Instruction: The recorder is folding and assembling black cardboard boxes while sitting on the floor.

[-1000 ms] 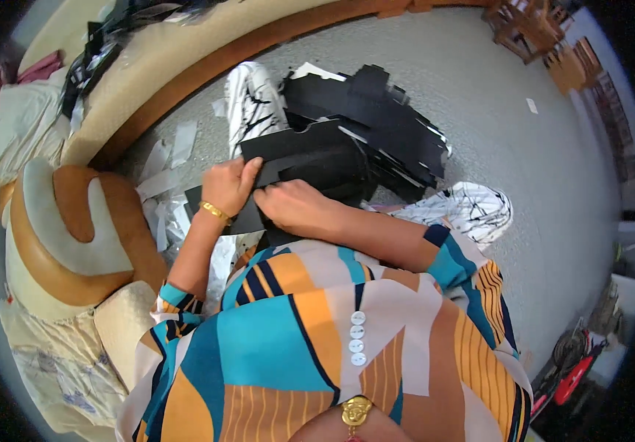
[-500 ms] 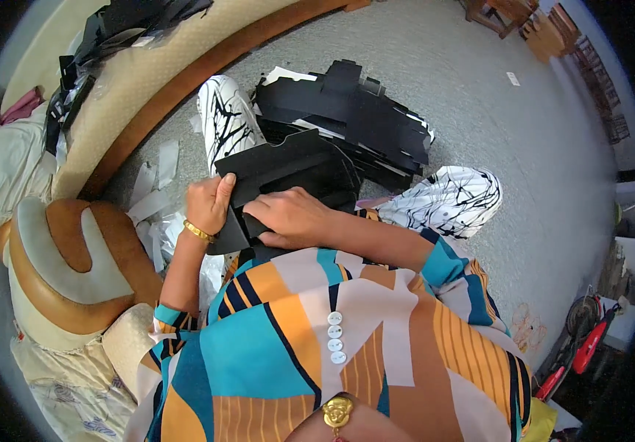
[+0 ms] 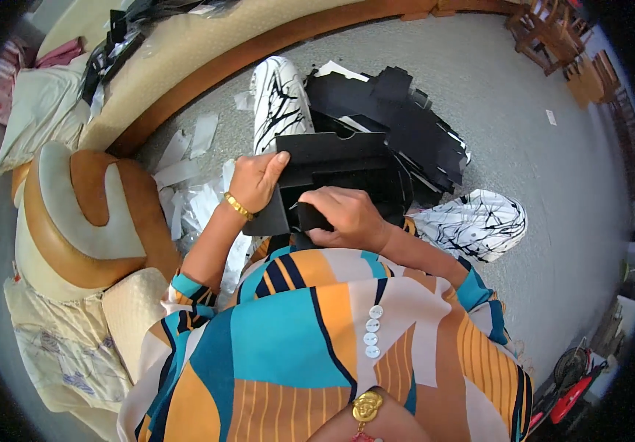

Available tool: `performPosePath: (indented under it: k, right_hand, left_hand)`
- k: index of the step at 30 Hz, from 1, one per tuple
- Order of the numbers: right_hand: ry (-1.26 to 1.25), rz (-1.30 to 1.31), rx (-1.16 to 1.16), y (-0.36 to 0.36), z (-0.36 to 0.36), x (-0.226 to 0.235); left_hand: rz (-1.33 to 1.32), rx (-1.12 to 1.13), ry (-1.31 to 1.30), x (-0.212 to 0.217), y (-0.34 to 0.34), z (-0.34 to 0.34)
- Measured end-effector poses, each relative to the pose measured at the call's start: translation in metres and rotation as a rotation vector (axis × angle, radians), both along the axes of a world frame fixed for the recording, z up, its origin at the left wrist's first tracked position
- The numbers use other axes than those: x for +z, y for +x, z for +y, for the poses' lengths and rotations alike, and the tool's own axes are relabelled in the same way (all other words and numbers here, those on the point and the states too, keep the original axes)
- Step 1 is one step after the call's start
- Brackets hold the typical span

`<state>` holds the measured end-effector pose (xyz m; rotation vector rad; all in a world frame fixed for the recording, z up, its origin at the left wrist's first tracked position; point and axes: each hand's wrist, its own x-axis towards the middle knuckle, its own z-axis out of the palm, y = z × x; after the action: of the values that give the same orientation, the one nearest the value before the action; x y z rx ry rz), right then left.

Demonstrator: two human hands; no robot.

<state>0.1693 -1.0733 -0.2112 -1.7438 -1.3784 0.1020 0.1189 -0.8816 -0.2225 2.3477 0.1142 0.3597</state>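
Note:
On my lap lies a black cardboard box point(image 3: 336, 151), partly folded, with its inside facing up. My left hand point(image 3: 255, 183) grips its left side, the thumb over the edge and the fingers hidden beneath. Inside the box's near left corner, my right hand point(image 3: 347, 219) is closed with thumb and fingers around a black cardboard flap point(image 3: 307, 216). Just beyond my knees, a stack of flat black cardboard pieces point(image 3: 398, 110) rests on the floor, a few white edges showing between the layers.
White strips and clear plastic scraps point(image 3: 198, 210) litter the floor at my left. A tan and white cushioned seat point(image 3: 85, 214) stands beside them. More black pieces point(image 3: 115, 55) lie on the padded bed edge point(image 3: 185, 55). Wooden stools point(image 3: 546, 33) stand far right.
The whole view has shifted, so things appear further right. The box now shows more of its open inside, and my right hand has turned slightly at the flap. Both hands keep their hold.

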Motion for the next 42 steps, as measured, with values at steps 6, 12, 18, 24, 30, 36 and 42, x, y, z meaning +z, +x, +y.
performPosePath:
  k: [6, 12, 18, 24, 30, 36, 42]
  right_hand:
    - [-0.075, 0.134, -0.013, 0.001, -0.001, 0.008]
    - [-0.282, 0.222, -0.019, 0.018, 0.013, -0.003]
    - [-0.660, 0.096, -0.036, 0.026, 0.016, -0.009]
    - [-0.381, -0.044, -0.004, 0.018, 0.009, -0.012]
    - [-0.206, -0.067, -0.115, 0.008, -0.001, -0.015]
    - [-0.127, -0.044, -0.211, 0.008, -0.003, -0.005]
    - [-0.291, 0.174, -0.265, 0.028, 0.014, -0.013]
  left_hand:
    - [0.037, 0.001, -0.049, -0.002, 0.001, 0.001]
    - [0.142, 0.035, -0.017, -0.025, 0.003, 0.013]
    - [0.203, 0.013, 0.072, -0.017, 0.010, 0.008]
    - [0.188, 0.012, -0.013, -0.026, 0.007, 0.009]
    - [0.139, 0.006, -0.128, -0.025, 0.011, 0.006]
    - [0.209, 0.077, -0.128, -0.031, 0.004, 0.007]
    - [0.325, 0.024, -0.090, -0.028, 0.024, 0.016]
